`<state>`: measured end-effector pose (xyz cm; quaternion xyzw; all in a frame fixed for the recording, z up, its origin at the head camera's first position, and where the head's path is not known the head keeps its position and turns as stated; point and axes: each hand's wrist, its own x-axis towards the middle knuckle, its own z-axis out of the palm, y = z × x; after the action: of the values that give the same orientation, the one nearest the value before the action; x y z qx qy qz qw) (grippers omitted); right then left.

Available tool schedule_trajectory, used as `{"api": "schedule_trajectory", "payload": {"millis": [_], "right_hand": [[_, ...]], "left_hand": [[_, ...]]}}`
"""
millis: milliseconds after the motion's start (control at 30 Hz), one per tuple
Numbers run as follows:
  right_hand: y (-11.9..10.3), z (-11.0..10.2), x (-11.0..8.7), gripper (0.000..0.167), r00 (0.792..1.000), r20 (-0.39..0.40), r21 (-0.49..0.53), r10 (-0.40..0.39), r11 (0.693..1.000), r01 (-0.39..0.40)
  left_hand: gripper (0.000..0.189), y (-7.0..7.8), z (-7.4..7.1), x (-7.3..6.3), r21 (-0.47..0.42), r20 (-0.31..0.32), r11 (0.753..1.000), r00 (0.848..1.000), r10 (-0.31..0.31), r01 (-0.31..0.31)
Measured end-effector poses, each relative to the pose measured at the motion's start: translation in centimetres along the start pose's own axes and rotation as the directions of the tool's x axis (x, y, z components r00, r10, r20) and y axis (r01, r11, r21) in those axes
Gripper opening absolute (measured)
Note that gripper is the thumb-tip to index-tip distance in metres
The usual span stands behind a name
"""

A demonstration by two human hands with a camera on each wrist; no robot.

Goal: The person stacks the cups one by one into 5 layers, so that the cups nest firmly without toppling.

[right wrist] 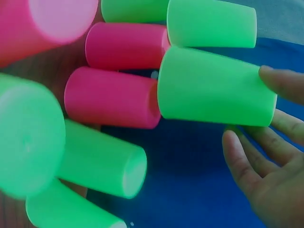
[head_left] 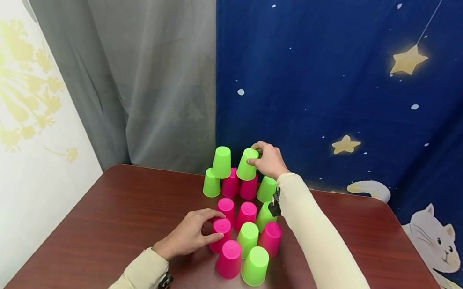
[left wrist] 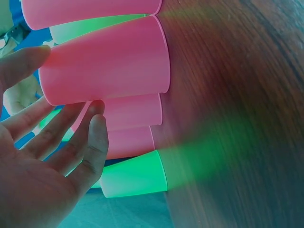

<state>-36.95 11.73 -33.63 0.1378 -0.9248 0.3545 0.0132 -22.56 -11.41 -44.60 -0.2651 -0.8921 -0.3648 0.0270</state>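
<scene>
My right hand (head_left: 271,160) pinches a lime green upside-down cup (right wrist: 216,90) near its closed end, thumb on one side and fingers on the other. The rim of this cup meets the bases of the back-row pink cups (right wrist: 114,97). Beside it, another green cup (head_left: 222,162) sits on the second level. Lower and nearer, my left hand (head_left: 189,234) has its thumb and fingers about a pink cup (left wrist: 104,64), which stands rim down at the left of the group. A pink cup (head_left: 229,259) and a green cup (head_left: 255,265) stand in front.
Between back row and front pair are more upturned cups, including a pink one (head_left: 270,238) at the right and a green one (head_left: 248,236) in the middle. All stand on a reddish-brown table (head_left: 131,209). A grey curtain (head_left: 170,86) and a blue starry curtain (head_left: 306,77) hang behind.
</scene>
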Motion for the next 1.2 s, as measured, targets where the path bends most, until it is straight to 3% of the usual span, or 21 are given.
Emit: {"api": "schedule_trajectory", "payload": {"millis": [233,867,1200], "right_hand": [[0.0,1.1,0.6,0.044,0.999,-0.041,-0.003,0.022,1.0,-0.022],[-0.2,1.7,1.4,0.049,0.998,-0.047,-0.059,0.031,0.998,-0.033],[-0.1,1.7,1.2,0.069,0.998,0.021,-0.043,0.054,0.998,-0.053]], "left_hand": [[0.044,0.1,0.1,0.2,0.019,-0.007,1.0,1.0,0.01,-0.009],[0.043,-0.1,0.3,0.2,0.033,-0.016,0.999,1.0,0.019,-0.018],[0.045,-0.1,0.0,-0.1,0.042,-0.03,0.999,1.0,0.0,0.002]]}}
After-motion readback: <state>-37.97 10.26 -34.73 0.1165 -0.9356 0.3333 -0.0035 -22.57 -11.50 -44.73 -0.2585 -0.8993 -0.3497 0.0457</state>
